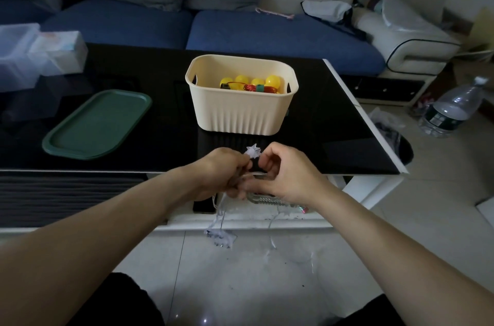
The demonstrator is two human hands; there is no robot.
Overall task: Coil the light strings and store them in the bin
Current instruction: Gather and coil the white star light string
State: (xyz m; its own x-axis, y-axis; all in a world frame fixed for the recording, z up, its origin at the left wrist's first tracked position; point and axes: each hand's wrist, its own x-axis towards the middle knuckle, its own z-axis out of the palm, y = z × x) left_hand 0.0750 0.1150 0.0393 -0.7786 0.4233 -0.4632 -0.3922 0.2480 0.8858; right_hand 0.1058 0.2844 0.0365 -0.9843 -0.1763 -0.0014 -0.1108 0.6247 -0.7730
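- Two hands meet at 6 o'clock of the bin, just off the near edge of the black counter (pixel 347 122): the left hand (pixel 222 173) and the right hand (pixel 283 176) both work one clear star light string (pixel 252 151).
- Left grip: fingers curled and clamped on a gathered bunch of the string, with one white star poking up between the two hands.
- Right grip: thumb and fingertips pinched on the thin wire just beside the left fist, as if feeding a loop across.
- From the hands the loose rest of the string hangs toward 6 o'clock, with a cluster of stars (pixel 220 237) dangling above the floor; a fainter strand trails toward 5 o'clock, though the wire is so thin and the light so dim that its path is hard to follow.
- At 12 o'clock from the hands the cream bin (pixel 240 114) stands upright on the counter, already holding a yellow bulb string (pixel 250 82) with red and green bits.
- Well apart at 10 o'clock from the hands, a green lid (pixel 99 125) lies flat on the counter.
- Step in hand, as I judge it: coiling the second string, roughly midway, since a good length hangs uncoiled.
- Next move likely calls for drawing up the hanging part loop by loop, without the stars snagging, then lifting the bundle forward into the bin.
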